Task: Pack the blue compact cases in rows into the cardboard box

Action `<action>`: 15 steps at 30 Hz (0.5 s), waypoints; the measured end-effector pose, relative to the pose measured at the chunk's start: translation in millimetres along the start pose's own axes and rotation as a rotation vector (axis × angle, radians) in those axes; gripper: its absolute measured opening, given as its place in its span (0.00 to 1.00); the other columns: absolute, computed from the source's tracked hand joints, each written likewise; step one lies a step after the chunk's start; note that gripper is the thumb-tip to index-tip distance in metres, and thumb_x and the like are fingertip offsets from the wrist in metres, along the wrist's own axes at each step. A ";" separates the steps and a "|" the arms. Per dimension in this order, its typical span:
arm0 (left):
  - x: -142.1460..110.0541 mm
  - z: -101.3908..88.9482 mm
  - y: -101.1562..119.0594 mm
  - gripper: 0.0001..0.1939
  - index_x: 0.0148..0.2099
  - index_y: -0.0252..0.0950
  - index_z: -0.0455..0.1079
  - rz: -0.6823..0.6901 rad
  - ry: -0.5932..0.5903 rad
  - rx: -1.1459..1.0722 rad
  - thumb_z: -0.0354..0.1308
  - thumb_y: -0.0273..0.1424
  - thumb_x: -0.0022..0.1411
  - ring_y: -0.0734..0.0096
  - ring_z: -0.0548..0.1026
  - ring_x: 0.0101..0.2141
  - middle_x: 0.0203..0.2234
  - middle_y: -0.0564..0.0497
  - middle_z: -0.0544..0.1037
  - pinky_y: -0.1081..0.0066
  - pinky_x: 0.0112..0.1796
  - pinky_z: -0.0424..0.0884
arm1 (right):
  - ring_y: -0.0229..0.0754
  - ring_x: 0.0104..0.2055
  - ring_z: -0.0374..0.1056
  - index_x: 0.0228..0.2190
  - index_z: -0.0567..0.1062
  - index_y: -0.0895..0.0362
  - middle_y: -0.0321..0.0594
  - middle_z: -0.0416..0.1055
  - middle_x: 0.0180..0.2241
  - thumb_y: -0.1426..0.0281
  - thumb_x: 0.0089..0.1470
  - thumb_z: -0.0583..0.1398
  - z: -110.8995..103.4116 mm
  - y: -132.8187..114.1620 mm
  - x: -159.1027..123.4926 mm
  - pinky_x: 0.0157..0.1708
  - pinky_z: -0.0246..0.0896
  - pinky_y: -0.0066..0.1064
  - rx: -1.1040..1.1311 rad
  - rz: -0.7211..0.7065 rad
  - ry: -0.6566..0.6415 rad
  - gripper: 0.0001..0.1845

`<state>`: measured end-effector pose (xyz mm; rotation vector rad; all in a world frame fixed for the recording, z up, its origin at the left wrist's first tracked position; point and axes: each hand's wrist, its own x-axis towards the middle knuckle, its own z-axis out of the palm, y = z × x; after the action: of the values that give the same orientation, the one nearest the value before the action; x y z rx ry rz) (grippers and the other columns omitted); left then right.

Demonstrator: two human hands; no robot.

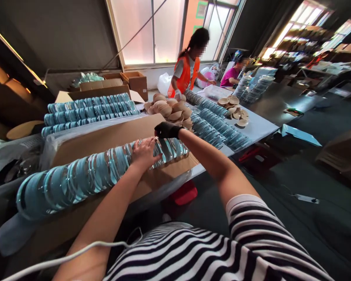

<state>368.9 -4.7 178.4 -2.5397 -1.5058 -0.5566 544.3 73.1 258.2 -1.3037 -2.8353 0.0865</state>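
Observation:
A long row of blue-rimmed clear plastic lids [84, 175] lies on its side across a brown cardboard box [111, 136] in front of me. My bare left hand [144, 153] rests on top of the row near its right end, fingers curved over the lids. My right hand [166, 130], in a black glove, is closed on the top edge of the lids just beyond the left hand.
More rows of blue lids [90, 111] fill a box behind. Wooden round pieces [171, 109] are piled on the white table [260, 127], beside further lid rows [219, 127]. A person in an orange vest [187, 74] and another seated person [232, 74] work at the far end.

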 end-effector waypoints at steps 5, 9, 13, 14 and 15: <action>0.8 -0.9 0.5 0.31 0.65 0.38 0.62 -0.011 0.005 -0.037 0.54 0.45 0.63 0.52 0.63 0.62 0.64 0.42 0.66 0.45 0.64 0.46 | 0.40 0.43 0.72 0.38 0.80 0.63 0.47 0.78 0.40 0.76 0.54 0.57 58.4 -16.6 -65.7 0.45 0.60 0.27 0.116 0.083 0.121 0.13; 0.7 -1.3 1.6 0.30 0.64 0.39 0.62 0.001 -0.013 -0.047 0.54 0.45 0.63 0.53 0.63 0.62 0.64 0.42 0.66 0.47 0.65 0.45 | 0.44 0.48 0.72 0.45 0.79 0.58 0.48 0.75 0.49 0.72 0.59 0.54 123.1 -51.3 -106.2 0.45 0.64 0.28 0.095 0.275 0.059 0.17; -2.9 -2.3 -2.0 0.33 0.66 0.38 0.59 0.014 0.009 -0.054 0.54 0.46 0.63 0.52 0.61 0.64 0.65 0.42 0.64 0.47 0.65 0.44 | 0.49 0.51 0.71 0.52 0.76 0.56 0.49 0.74 0.52 0.67 0.65 0.50 151.9 -77.5 -118.3 0.45 0.65 0.31 0.062 0.476 0.034 0.21; -4.2 -3.3 -2.9 0.34 0.67 0.37 0.58 0.022 0.012 -0.048 0.54 0.46 0.64 0.52 0.60 0.65 0.65 0.41 0.63 0.46 0.65 0.43 | 0.50 0.51 0.71 0.52 0.76 0.56 0.49 0.74 0.52 0.65 0.67 0.49 148.8 -78.4 -120.1 0.46 0.65 0.31 0.054 0.472 0.027 0.22; -5.4 -4.9 -3.1 0.34 0.68 0.37 0.57 0.031 0.012 -0.035 0.53 0.46 0.64 0.51 0.57 0.66 0.66 0.41 0.61 0.45 0.65 0.42 | 0.49 0.52 0.70 0.52 0.76 0.57 0.49 0.74 0.52 0.65 0.67 0.47 141.6 -76.0 -121.5 0.47 0.64 0.31 0.047 0.460 0.031 0.23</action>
<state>362.6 -9.1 180.6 -2.5766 -1.4629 -0.5977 559.9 -74.4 121.9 -1.8948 -2.4335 0.1358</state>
